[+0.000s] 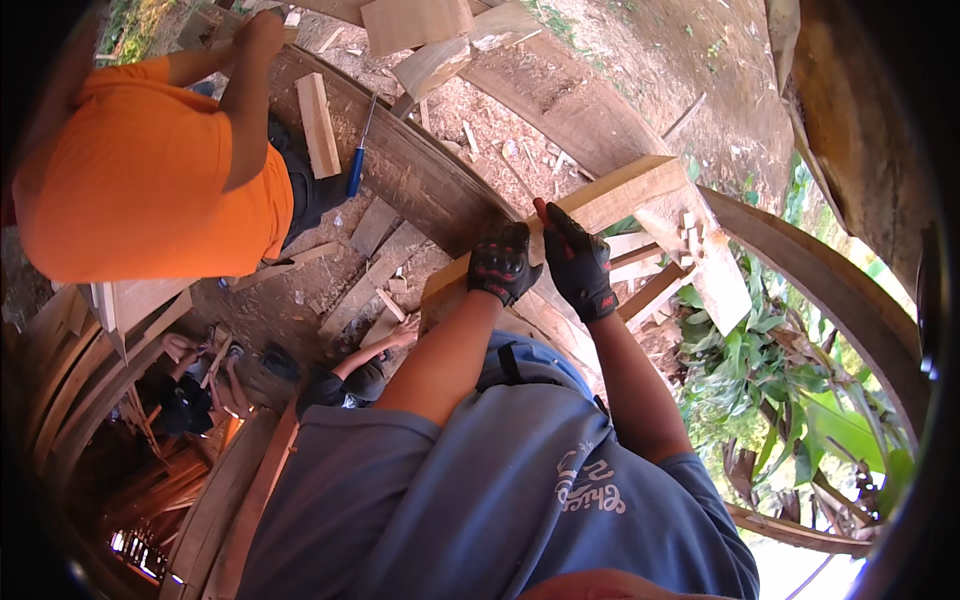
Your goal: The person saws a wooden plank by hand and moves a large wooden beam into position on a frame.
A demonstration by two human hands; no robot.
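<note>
A long, pale squared timber (620,195) lies slantwise in front of me, rising toward the right. My left hand (505,262), in a black glove with red marks, is closed over its near side, knuckles up. Beside it, my right hand (578,260), gloved alike, lies against the timber with its fingers drawn together and pointing away from me. A small, thin red piece shows at those fingertips; I cannot tell whether it is a held object or part of the glove. The fingertips of my left hand are hidden.
A person in an orange shirt (160,180) bends at the left, near a blue-handled tool (356,170) and a short wood block (318,125). A heavy beam (420,165) crosses beyond my hands. Another person's hand (405,330) touches scraps. Green plants (740,310) grow at right.
</note>
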